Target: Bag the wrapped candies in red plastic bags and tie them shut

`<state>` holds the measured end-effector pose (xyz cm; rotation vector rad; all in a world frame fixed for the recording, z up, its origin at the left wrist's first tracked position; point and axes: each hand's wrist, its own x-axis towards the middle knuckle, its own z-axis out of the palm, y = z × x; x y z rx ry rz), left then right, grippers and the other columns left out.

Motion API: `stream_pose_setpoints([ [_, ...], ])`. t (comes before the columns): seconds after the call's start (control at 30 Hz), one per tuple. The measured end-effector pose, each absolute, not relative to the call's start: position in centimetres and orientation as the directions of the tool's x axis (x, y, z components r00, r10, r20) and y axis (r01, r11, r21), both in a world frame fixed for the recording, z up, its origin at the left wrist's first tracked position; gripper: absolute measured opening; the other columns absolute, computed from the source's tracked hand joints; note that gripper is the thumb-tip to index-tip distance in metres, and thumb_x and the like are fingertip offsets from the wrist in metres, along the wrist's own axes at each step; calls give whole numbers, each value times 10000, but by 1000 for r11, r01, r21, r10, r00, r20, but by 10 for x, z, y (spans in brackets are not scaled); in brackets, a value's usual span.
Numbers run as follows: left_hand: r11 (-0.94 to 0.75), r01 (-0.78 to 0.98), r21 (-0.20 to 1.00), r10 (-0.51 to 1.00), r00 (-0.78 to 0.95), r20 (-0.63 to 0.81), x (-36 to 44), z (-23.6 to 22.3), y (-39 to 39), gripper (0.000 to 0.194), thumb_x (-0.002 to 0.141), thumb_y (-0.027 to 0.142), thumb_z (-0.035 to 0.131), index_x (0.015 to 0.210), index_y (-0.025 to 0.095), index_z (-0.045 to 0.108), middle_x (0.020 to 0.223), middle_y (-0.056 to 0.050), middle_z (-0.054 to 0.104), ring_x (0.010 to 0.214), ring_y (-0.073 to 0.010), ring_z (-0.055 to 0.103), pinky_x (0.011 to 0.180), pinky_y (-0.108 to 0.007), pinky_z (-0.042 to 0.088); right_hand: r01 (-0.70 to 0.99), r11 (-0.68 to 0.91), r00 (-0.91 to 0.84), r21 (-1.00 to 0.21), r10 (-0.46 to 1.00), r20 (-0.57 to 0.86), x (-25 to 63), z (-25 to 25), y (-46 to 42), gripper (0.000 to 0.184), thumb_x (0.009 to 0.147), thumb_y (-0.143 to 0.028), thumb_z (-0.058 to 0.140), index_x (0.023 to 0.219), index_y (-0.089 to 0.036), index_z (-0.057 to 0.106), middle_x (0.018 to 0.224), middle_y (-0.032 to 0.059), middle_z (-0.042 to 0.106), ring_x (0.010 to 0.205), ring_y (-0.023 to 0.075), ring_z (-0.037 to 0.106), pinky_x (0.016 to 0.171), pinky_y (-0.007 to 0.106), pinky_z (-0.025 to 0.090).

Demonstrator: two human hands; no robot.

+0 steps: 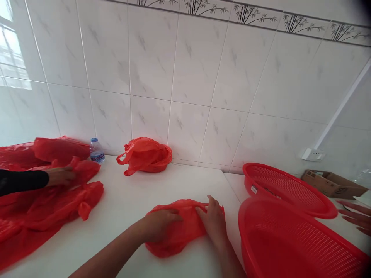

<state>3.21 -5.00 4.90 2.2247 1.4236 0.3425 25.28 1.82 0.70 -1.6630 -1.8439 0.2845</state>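
Note:
A crumpled red plastic bag [188,227] lies on the white table right in front of me. My left hand [160,226] is on its left side, fingers curled onto the plastic; part of that hand is blurred. At the bag's right edge, my right hand [214,222] grips the plastic between the thumb and fingers, with one fingertip pointing up. Whatever the bag may contain is hidden.
Another red bag [147,154] sits by the wall. Left, a co-worker's hand [62,176] touches piled red bags [37,208] beside a water bottle [96,150]. Red plastic baskets [290,189] [246,239], a cardboard box [336,185] and another person's fingers [358,216] are right.

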Motion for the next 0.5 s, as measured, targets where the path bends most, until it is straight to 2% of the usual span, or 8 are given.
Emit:
stream_pose_setpoints([
  [0.1,-423,790,443,893,445,59,39,52,-49,536,687,112,560,1163,358,585,1218,40,612,1088,-221,575,860,-319,461,809,227,-14,-543,930,368,245,13,11,502,836,-366,460,1273,-121,447,1252,150,539,1018,243,591,755,325,491],
  [0.23,-424,839,341,906,397,151,50,51,-41,413,739,146,527,1110,311,603,1101,8,647,984,-209,607,786,-295,468,928,249,-26,-278,787,616,230,23,-2,383,820,-263,499,1183,-143,530,1313,164,479,1060,301,547,843,419,453],
  [0.3,-421,858,295,907,385,173,53,51,-37,351,729,137,534,1035,282,631,1038,-13,656,947,-216,609,754,-293,469,939,286,-83,-192,729,680,227,24,-9,342,832,-247,494,1158,-160,549,1296,160,498,1030,306,555,830,437,457],
  [0.4,-424,866,264,903,382,197,56,53,-32,237,710,112,548,880,243,647,926,-38,650,882,-237,601,709,-312,463,888,413,-135,-203,657,742,225,25,-17,289,872,-231,452,1135,-156,545,1195,145,569,997,262,576,761,365,491],
  [0.5,-434,868,242,896,388,217,58,55,-30,204,740,90,506,821,231,630,849,-39,624,795,-222,594,665,-309,452,779,558,-154,-286,612,776,221,27,-22,198,908,-203,407,984,-183,589,978,86,629,884,194,597,725,301,479],
])
